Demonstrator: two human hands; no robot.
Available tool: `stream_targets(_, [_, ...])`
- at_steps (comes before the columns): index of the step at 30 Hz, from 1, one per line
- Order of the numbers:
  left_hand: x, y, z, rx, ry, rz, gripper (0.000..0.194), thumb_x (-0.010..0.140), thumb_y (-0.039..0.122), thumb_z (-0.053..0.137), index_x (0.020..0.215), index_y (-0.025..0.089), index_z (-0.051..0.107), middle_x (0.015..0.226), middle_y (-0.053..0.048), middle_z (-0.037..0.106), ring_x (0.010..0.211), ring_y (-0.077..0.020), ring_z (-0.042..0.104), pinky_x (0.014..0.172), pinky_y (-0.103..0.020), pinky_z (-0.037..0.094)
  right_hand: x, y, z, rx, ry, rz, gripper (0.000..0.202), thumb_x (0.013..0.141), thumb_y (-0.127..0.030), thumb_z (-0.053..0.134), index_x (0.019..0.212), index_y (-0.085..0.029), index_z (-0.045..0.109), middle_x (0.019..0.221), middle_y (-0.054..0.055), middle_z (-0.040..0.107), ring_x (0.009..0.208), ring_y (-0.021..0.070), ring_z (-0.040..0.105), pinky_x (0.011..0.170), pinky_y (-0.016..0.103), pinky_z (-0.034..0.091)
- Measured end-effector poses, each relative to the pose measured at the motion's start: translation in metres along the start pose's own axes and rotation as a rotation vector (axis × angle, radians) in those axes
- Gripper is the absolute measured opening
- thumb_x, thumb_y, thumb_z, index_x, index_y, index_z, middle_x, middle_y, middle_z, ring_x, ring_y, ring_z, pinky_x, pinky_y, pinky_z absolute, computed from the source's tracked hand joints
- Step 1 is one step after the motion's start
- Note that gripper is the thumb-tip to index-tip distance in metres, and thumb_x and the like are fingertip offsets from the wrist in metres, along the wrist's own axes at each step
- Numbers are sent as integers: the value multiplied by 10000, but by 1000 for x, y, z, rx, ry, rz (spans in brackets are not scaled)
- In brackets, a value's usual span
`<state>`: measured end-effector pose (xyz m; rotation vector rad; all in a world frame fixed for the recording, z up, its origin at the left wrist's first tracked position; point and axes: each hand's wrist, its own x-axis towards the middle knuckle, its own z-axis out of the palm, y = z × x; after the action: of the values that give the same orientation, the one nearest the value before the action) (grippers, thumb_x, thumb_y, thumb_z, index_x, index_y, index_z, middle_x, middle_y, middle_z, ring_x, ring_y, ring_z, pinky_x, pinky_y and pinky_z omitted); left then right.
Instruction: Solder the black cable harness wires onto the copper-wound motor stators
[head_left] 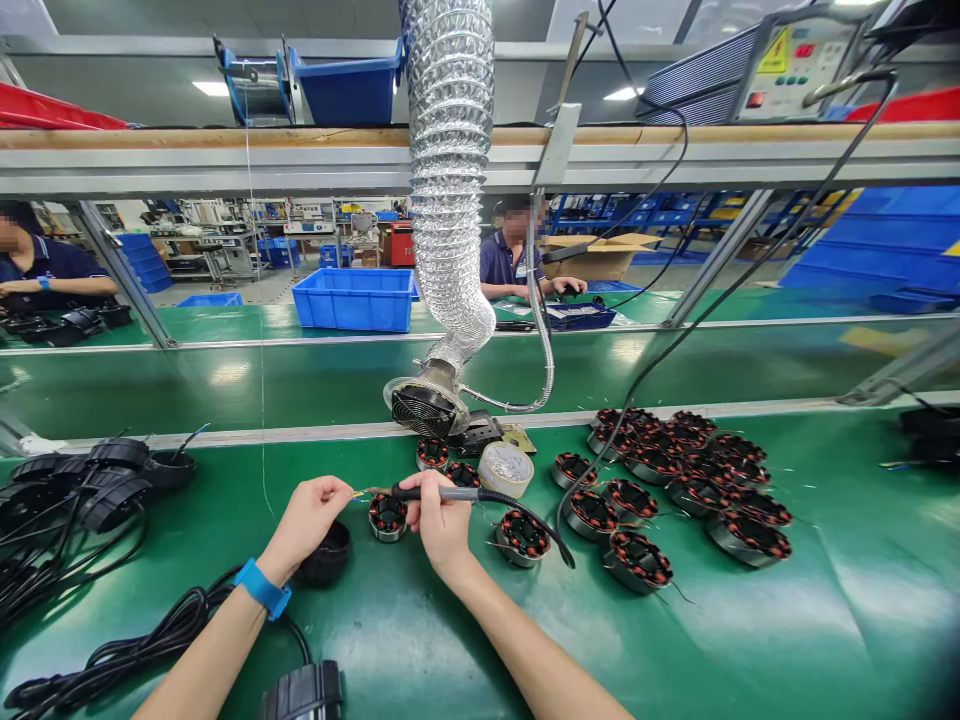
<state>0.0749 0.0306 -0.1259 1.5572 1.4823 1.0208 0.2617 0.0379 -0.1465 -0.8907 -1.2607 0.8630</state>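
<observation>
My right hand (444, 530) is closed around the handle of a soldering iron (469, 494), whose tip points left toward my left hand. Pinched between the thumb and fingertips of my left hand (309, 518) are thin wire ends (360, 494), close to the iron's tip. Just below the tip, a motor stator (388, 520) with copper windings rests on the green bench. A black round housing (328, 555) sits below my left hand, partly covered by it. Another stator (523, 538) lies to the right of my right hand.
Many stators (697, 465) crowd the right side. Black housings (112, 475) and coiled cables (161, 640) lie at the left. A fume extraction duct (450, 200) hangs above a round tin (505, 468). Solder wire hangs from a spool (259, 85). Two people work across the bench.
</observation>
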Motion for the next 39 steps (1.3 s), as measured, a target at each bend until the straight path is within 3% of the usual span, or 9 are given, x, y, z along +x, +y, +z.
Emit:
stream_targets(23, [-1,5,0,41,-18,5,373,775,492,568,701,143,675,674,-36,649,645,-171,541,606,-254,379,0,-4,1,8,3,43,579,916,-640,383,753,-154,651,408,-37,503,296,75,432,316,171,381])
stream_targets(30, [1,0,1,31,-17,12,375,782,495,578,720,143,692,712,-44,673,674,-177,556,623,-252,384,-1,-3,3,11,-49,61,569,917,-634,385,761,-154,645,404,-38,503,298,77,441,319,168,386])
stream_targets(39, [0,1,1,41,-16,23,369,797,481,570,734,138,690,705,-39,667,669,-174,557,619,-252,391,0,-1,1,35,18,46,562,926,-621,392,769,-148,651,418,-30,516,303,70,444,311,153,373])
